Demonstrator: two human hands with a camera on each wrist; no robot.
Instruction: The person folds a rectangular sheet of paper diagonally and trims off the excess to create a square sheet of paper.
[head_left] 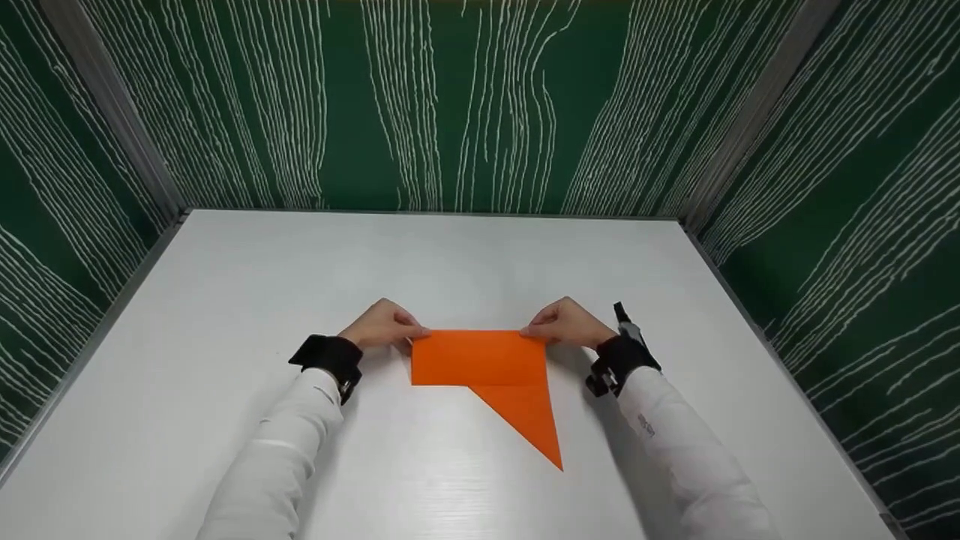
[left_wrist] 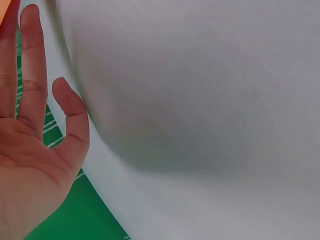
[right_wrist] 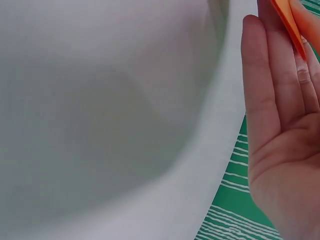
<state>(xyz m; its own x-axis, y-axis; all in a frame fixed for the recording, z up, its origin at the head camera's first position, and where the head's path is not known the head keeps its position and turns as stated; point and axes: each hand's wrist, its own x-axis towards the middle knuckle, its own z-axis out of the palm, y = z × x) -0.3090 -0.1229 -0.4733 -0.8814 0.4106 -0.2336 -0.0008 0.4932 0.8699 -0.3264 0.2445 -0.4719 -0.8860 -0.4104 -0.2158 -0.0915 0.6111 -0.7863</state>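
Note:
A folded sheet of orange paper [head_left: 480, 358] is stretched between both hands, its top edge level and a pointed flap hanging toward the lower right. At its upper left corner the left hand [head_left: 384, 324] pinches it between thumb and fingers. The right hand [head_left: 570, 322] pinches the upper right corner the same way. In the left wrist view, the left hand [left_wrist: 40, 130] has its outer fingers extended, with a sliver of orange at the top left. The right wrist view has the paper's edge [right_wrist: 290, 27] between the thumb and fingers of the right hand [right_wrist: 285, 110].
Beneath the hands lies a white table [head_left: 480, 262]. Green panels [head_left: 480, 105] with white wavy lines stand along its back and both sides. Each wrist wears a black strapped device [head_left: 330, 360], and both sleeves are white.

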